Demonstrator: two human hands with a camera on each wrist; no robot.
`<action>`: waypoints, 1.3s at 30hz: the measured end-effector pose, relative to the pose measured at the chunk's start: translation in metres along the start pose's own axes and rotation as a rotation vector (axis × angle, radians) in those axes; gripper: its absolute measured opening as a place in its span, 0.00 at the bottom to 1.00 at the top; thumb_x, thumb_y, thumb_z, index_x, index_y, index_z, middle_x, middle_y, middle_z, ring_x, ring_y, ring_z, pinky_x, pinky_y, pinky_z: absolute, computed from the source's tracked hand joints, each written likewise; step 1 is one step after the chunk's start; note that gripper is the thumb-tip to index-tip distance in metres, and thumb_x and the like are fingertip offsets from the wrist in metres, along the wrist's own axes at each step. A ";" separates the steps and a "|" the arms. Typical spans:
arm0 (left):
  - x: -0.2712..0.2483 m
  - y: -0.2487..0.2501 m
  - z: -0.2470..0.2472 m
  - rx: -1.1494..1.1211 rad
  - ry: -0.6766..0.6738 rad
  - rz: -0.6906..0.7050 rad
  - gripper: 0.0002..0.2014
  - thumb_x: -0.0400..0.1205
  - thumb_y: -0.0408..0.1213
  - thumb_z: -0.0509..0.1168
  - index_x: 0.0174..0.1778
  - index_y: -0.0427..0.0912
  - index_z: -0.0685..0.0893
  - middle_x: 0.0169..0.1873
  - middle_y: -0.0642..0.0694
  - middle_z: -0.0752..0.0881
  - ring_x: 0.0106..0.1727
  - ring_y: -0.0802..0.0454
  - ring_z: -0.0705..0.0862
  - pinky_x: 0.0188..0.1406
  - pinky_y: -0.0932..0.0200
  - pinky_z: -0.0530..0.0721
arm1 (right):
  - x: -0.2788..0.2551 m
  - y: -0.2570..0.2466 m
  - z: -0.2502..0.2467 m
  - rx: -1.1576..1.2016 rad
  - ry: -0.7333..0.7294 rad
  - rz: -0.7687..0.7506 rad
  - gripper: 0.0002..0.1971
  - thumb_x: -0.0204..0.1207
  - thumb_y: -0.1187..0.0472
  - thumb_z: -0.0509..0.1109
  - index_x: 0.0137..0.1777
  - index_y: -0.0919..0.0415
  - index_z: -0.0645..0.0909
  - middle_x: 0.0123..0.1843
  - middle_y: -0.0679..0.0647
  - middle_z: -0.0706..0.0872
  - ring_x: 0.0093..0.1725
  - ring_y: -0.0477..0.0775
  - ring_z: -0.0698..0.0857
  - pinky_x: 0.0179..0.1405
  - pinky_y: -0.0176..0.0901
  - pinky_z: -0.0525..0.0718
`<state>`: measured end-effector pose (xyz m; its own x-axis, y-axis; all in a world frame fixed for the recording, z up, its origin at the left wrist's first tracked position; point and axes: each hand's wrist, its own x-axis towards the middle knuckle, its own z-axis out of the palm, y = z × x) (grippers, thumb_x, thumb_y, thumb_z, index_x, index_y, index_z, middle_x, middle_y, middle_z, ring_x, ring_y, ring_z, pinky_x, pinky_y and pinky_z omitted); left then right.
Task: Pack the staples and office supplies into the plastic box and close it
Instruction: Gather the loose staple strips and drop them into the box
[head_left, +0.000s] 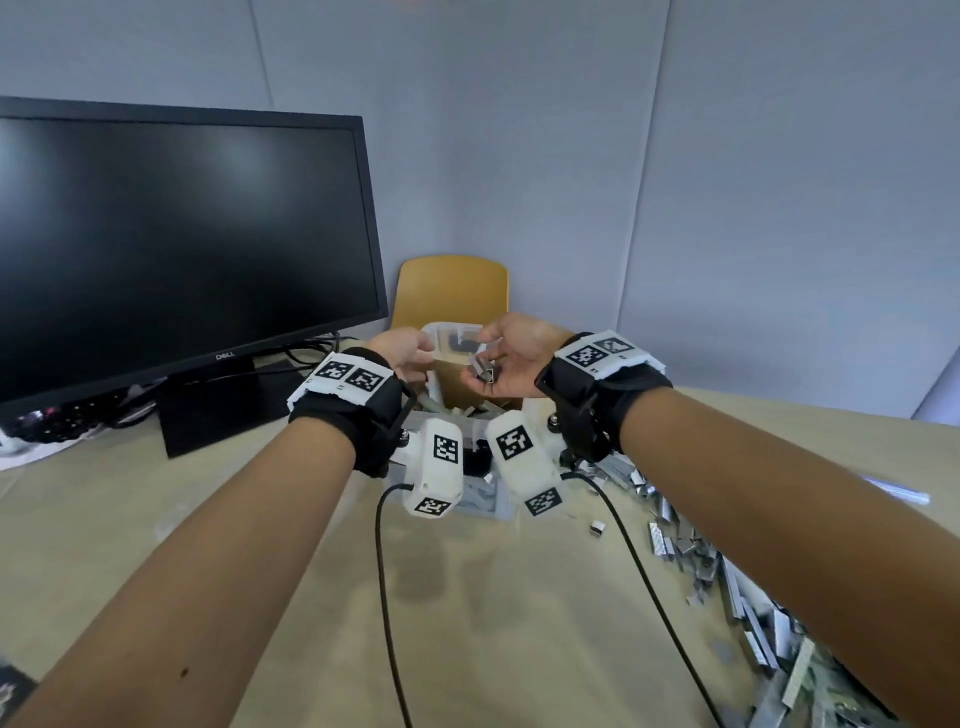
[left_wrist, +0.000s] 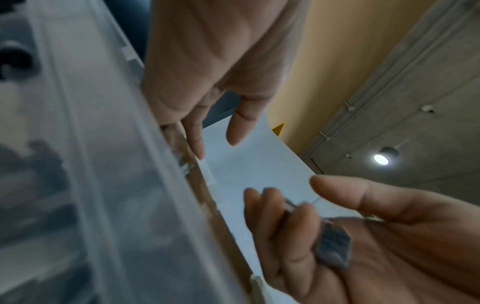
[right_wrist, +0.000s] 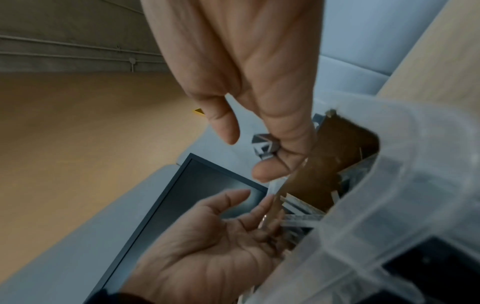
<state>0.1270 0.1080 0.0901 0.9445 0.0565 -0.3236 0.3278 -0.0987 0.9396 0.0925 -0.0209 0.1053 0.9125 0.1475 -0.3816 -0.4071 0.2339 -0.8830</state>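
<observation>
Table (head_left: 493, 597): tan top. Monitor (head_left: 176, 244): dark, at 10 o'clock. Chair (head_left: 451, 288): yellow, at 12, behind the box. Plastic box (head_left: 451, 332): clear, open, at 12, staples inside. Loose staples (head_left: 727, 571): heaped at 4 o'clock. Right hand (head_left: 511, 358): over the box, fingers curled round a small clump of staples (head_left: 483, 368). Left hand (head_left: 402, 351): beside it, fingers apart, relaxed, holding nothing.

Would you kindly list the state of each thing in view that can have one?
plastic box: open, no lid on it, already holding staples.
right hand: cupped, holding staple strips.
left hand: fingers relaxed, empty, at the box rim.
loose staples: scattered on the table, unpacked.
monitor: screen dark.
</observation>
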 end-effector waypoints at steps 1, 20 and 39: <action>-0.004 0.001 -0.001 0.014 0.001 0.008 0.19 0.86 0.32 0.53 0.74 0.35 0.71 0.67 0.41 0.77 0.61 0.47 0.77 0.46 0.55 0.79 | 0.004 0.002 0.003 -0.002 0.010 0.000 0.14 0.81 0.69 0.54 0.65 0.71 0.68 0.51 0.63 0.71 0.40 0.57 0.74 0.38 0.47 0.83; -0.005 -0.024 -0.020 0.487 0.250 0.171 0.19 0.83 0.35 0.60 0.69 0.30 0.75 0.65 0.36 0.79 0.65 0.40 0.78 0.56 0.54 0.75 | -0.006 0.007 -0.012 -0.341 -0.084 -0.078 0.16 0.82 0.67 0.54 0.64 0.70 0.76 0.65 0.64 0.79 0.66 0.61 0.78 0.67 0.52 0.75; -0.096 -0.044 0.103 -0.502 -0.419 0.086 0.10 0.84 0.32 0.57 0.38 0.44 0.80 0.33 0.50 0.82 0.37 0.57 0.81 0.40 0.63 0.74 | -0.040 0.070 -0.126 -1.656 -0.032 -0.102 0.14 0.74 0.60 0.71 0.59 0.59 0.84 0.62 0.54 0.85 0.61 0.54 0.82 0.67 0.46 0.76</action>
<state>0.0243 0.0048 0.0682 0.9285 -0.3321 -0.1661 0.2968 0.3952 0.8693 0.0326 -0.1313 0.0241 0.9212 0.2204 -0.3207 0.1517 -0.9624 -0.2255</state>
